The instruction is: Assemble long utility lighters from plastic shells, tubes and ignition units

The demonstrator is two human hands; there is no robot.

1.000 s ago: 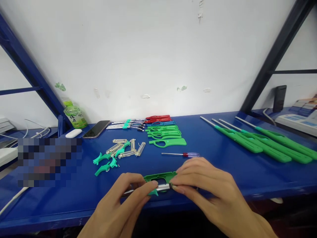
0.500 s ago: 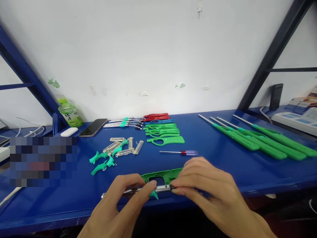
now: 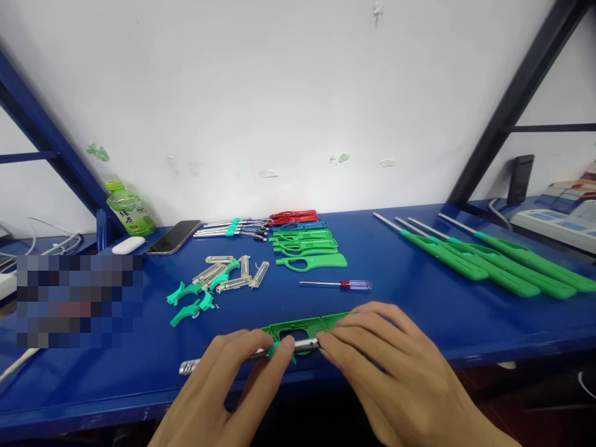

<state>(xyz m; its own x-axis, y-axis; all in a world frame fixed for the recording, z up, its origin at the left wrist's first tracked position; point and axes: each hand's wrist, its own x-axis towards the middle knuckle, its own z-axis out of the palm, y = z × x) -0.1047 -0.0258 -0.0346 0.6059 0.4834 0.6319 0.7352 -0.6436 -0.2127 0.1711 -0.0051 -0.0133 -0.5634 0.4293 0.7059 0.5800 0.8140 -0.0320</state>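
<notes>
Metal tube (image 3: 306, 344), tip (image 3: 188, 367) (dark-marked) now showing more, past the left hand (image 3: 207, 394)

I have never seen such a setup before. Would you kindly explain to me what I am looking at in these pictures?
There is no machine here: these are a person's two bare hands. One camera, worn on the head, takes every picture, looking forward and down.

The left hand holds a metal tube with a teal piece on it. The right hand is at the tube's right end; its exact hold is hidden. Just beyond lies a green half-shell, partly covered by the fingers.

On the blue table, a screwdriver lies farther back. To the left are clear parts and loose teal pieces; to the right, four long green tools with metal rods.
</notes>
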